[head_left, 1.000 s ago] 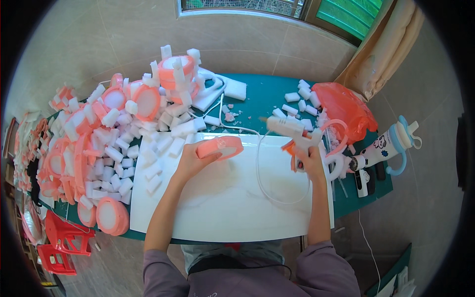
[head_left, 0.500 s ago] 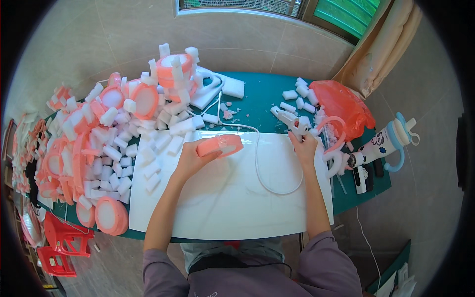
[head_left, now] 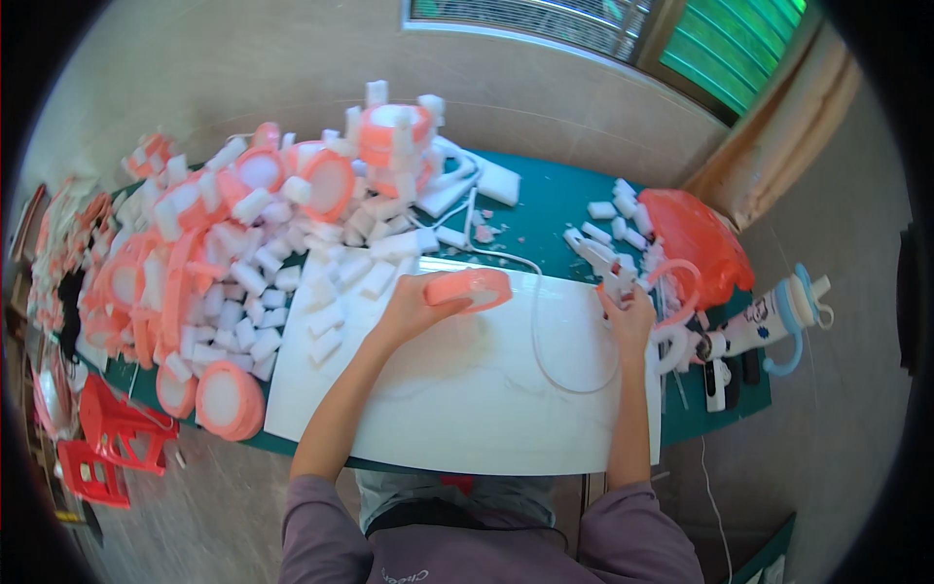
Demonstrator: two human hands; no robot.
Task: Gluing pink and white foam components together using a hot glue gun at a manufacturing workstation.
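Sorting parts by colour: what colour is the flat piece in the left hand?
Salmon pink piece, held by the left hand; head view.

The left hand [head_left: 413, 310] is gripping a smooth, matt salmon plastic ring [head_left: 469, 288]; the right hand [head_left: 629, 316] is touching a white plastic glue gun [head_left: 605, 265]. Both are resting over a glossy white board [head_left: 467, 389], beside matt white foam blocks [head_left: 248, 277] and a shiny orange plastic bag [head_left: 696, 238]

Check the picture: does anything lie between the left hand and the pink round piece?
No. The left hand already grips the pink round piece directly, on the white board. The right hand is apart, near a white tool.
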